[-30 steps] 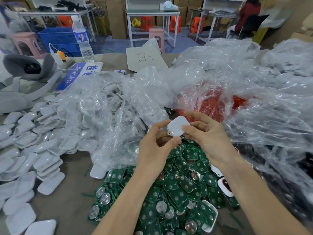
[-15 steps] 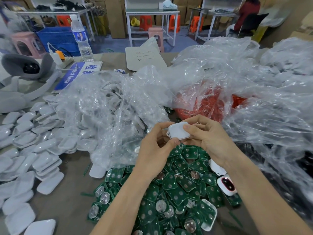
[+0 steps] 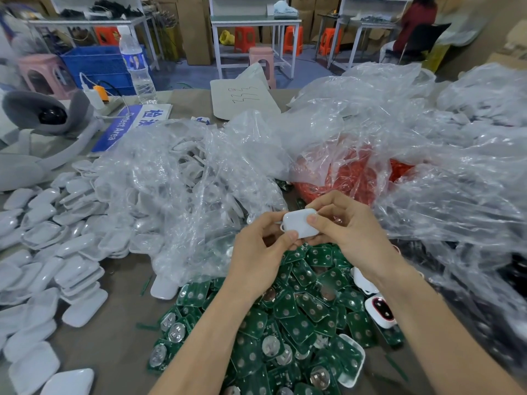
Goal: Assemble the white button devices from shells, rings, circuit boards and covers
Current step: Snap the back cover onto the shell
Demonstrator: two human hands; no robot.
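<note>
Where a blue sign (image 3: 125,125) lay at the far left of the tabletop (image 3: 122,323), the words "Defect Area" could be read in white beside large Chinese characters, which were partly hidden by a clear plastic bag (image 3: 185,181). On a pale sheet (image 3: 245,96) farther back, a row of handwritten zigzag marks was seen, not legible as words. A white button device (image 3: 299,223) was held above a heap of green circuit boards (image 3: 299,317) — the grip of the left hand (image 3: 256,252) was closed on its near left edge, that of the right hand (image 3: 350,232) pinched on its right end. Its long axis was laid across the view, the right end slightly raised; the smooth face was turned toward the camera, and a small loop was seen at the left end. White shells (image 3: 57,252) were spread at the left.
</note>
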